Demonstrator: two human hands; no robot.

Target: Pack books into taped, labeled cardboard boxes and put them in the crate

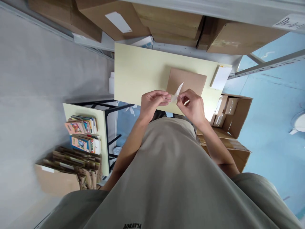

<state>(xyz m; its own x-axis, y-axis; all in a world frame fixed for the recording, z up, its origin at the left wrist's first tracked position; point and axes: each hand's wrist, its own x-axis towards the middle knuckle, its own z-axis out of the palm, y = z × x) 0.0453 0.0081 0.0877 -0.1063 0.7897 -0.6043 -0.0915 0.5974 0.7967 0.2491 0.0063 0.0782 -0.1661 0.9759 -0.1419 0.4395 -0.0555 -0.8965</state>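
A thin white paper slip [177, 91], like a peel-off label, stands curled between my two hands over the near side of the table. My left hand [154, 102] pinches its left end, with the fingers stretched toward the right. On the other end, my right hand [192, 105] closes thumb and forefinger. Just beyond the hands, a flat brown cardboard box [187, 79] lies on the pale yellow tabletop [140, 71], partly hidden by the slip and my right hand. Whether the slip is one layer or two is too small to tell.
A white stack of paper or labels [221, 77] lies at the table's right end. Large cartons [176, 24] fill the shelf behind. On the left are books [82, 125] on a second table and a carton of folded cardboard [59, 178]. Open cartons [234, 116] stand at right.
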